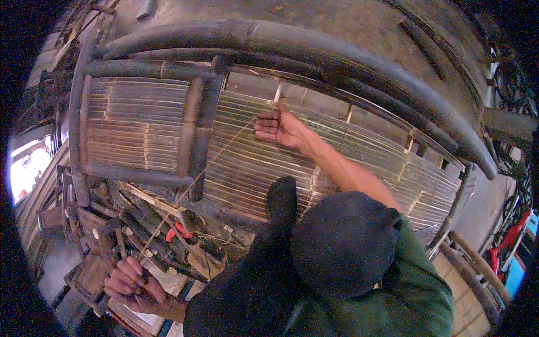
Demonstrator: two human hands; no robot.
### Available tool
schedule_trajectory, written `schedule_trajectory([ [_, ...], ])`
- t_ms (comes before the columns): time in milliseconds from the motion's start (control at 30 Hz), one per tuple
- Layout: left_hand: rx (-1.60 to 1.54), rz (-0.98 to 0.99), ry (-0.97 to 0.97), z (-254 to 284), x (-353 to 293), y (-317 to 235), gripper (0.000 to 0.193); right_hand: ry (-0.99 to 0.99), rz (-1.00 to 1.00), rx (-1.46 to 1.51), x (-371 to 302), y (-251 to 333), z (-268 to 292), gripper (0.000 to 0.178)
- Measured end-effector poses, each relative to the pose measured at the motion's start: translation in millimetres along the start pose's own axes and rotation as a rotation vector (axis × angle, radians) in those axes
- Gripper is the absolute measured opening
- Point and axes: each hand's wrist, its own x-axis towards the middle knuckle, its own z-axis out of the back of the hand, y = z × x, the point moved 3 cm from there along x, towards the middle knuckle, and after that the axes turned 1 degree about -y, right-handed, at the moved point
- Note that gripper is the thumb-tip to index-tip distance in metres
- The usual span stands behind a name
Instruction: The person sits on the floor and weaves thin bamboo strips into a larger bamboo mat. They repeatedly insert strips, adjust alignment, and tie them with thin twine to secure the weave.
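A thin, pale brown strand (pixel 224 147) stretches diagonally from the lower left up to a slatted bench panel (pixel 247 168). At its lower end my left hand (pixel 135 283) is closed in a fist round it. The upper end meets the fingertips of my right hand (pixel 281 126), which is over the panel with palm showing, fingers extended side by side and thumb apart. Whether those fingers pinch the strand is not clear. Thin light slats, crossed by darker bands, make up the panel. A dark rounded shape and green cloth cover part of it.
Thick dark bamboo poles (pixel 185 36) frame the bench along its far side. A smaller slatted panel (pixel 135 121) adjoins at the left. Wood pieces and a red object (pixel 179 230) lie in clutter at the lower left. More poles (pixel 474 269) are at the right.
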Motion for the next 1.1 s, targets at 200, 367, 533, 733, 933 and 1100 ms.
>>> schedule_trajectory([
  [200,0.224,0.138,-0.051,-10,-20,-16,0.036,-0.036,0.049,0.21,12,15,-31,0.051],
  [367,0.154,0.421,-0.294,39,-35,-15,0.021,0.115,0.022,0.33,20,-16,40,0.035],
  [533,0.311,0.47,-0.288,128,-42,57,0.028,0.068,0.054,0.315,24,-2,19,0.022],
  [733,1.615,0.678,0.665,131,-45,137,0.023,-0.208,0.67,-1.327,-97,22,60,0.038],
  [933,0.727,0.311,1.215,-151,-39,265,0.019,-0.867,0.831,-1.477,-195,51,150,0.036],
  [1100,0.874,-0.687,1.302,-280,-97,395,0.031,-1.078,0.972,-1.837,-167,37,160,0.028],
])
